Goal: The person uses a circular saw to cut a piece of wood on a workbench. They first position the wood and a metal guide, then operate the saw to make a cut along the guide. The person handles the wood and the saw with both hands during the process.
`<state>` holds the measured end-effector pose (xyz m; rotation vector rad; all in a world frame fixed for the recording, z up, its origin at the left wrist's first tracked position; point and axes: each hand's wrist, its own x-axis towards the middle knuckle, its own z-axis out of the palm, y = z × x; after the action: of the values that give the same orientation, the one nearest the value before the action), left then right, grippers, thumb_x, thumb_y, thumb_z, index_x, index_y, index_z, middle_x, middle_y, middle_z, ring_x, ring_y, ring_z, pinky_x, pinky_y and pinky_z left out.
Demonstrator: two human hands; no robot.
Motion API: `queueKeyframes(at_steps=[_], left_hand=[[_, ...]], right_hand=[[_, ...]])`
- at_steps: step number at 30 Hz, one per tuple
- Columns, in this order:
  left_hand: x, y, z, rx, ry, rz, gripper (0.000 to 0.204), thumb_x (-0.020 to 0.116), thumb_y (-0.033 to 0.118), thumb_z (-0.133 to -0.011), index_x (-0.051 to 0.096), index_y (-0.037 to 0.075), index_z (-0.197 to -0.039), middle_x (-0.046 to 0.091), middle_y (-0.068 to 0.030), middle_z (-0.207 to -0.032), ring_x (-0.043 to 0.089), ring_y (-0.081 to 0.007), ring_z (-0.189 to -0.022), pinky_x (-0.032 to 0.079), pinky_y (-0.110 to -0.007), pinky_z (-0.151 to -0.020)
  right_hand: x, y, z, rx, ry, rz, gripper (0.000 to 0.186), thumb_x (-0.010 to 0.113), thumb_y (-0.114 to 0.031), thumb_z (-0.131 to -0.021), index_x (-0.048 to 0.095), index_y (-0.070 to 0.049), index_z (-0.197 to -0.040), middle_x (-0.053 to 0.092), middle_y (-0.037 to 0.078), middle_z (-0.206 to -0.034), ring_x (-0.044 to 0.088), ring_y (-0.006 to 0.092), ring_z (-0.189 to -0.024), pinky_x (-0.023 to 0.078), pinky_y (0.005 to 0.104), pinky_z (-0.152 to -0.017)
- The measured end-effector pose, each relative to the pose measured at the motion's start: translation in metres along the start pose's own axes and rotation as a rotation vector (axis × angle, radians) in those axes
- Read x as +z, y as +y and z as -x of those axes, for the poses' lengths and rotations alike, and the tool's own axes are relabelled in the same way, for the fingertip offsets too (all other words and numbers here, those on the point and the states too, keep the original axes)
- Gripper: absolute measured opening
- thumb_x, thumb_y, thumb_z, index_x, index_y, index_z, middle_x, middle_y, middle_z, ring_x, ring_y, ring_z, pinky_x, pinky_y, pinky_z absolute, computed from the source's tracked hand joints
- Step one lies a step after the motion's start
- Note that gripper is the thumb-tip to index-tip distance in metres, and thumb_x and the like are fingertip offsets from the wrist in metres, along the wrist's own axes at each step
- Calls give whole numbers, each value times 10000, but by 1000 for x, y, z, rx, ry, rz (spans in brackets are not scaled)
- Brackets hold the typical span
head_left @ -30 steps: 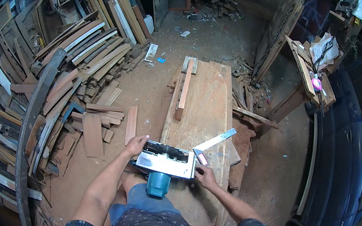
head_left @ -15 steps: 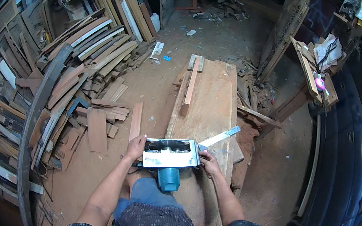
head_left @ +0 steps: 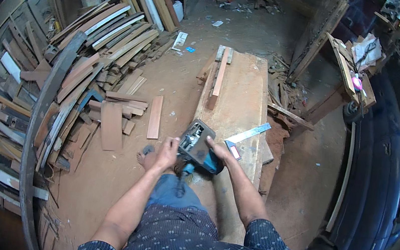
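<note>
A teal-and-dark power tool (head_left: 198,144) with a slotted base plate is held tilted over the near end of the wooden bench (head_left: 242,90). My left hand (head_left: 167,153) is closed at the tool's left edge, and my right hand (head_left: 219,153) grips its right side, thumb over the plate. A metal try square (head_left: 252,132) lies on the bench just right of my right hand. A narrow reddish wood strip (head_left: 220,77) rests lengthwise on the far part of the bench. A cord hangs below the tool, blurred.
Stacked boards and offcuts (head_left: 108,32) fill the left, with a long dark beam (head_left: 48,105) across them. A loose plank (head_left: 155,116) lies on the floor. At right are a cluttered wooden stand (head_left: 345,58) and a dark blue vehicle (head_left: 374,183). My sandalled foot (head_left: 145,153) shows left of the bench.
The tool has turned from lying crosswise, with its bright plate and motor toward me, to a steeper angle showing a darker face. My right hand has moved up and inward. The view has shifted.
</note>
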<state>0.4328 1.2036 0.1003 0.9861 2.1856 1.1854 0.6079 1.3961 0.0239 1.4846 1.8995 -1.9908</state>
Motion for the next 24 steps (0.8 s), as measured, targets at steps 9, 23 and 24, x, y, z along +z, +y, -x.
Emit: queueKeyframes(at_steps=[9, 23, 24], left_hand=[[35, 12, -10, 11, 62, 103, 501, 458, 451, -1006, 575, -35, -1035, 643, -318, -1016, 618, -480, -1008, 482, -509, -871], [16, -28, -6, -35, 141, 91, 478, 461, 417, -995, 603, -38, -961, 651, -312, -965, 626, -474, -957, 491, -514, -846], [12, -29, -11, -25, 114, 131, 485, 460, 414, -995, 615, -44, -965, 651, -317, -971, 629, -470, -966, 494, -508, -849]], right_hand=[[-2, 2, -34, 106, -72, -279, 518, 578, -469, -978, 701, 19, -1106, 723, 137, -1084, 686, 247, -911, 520, 358, -872], [33, -24, -23, 129, -232, -273, 532, 605, -497, -938, 645, -54, -1231, 682, 109, -1151, 603, 240, -1073, 474, 384, -928], [32, -22, -23, 131, -182, -274, 552, 618, -518, -923, 648, -63, -1234, 671, 108, -1177, 577, 233, -1101, 452, 372, -942]])
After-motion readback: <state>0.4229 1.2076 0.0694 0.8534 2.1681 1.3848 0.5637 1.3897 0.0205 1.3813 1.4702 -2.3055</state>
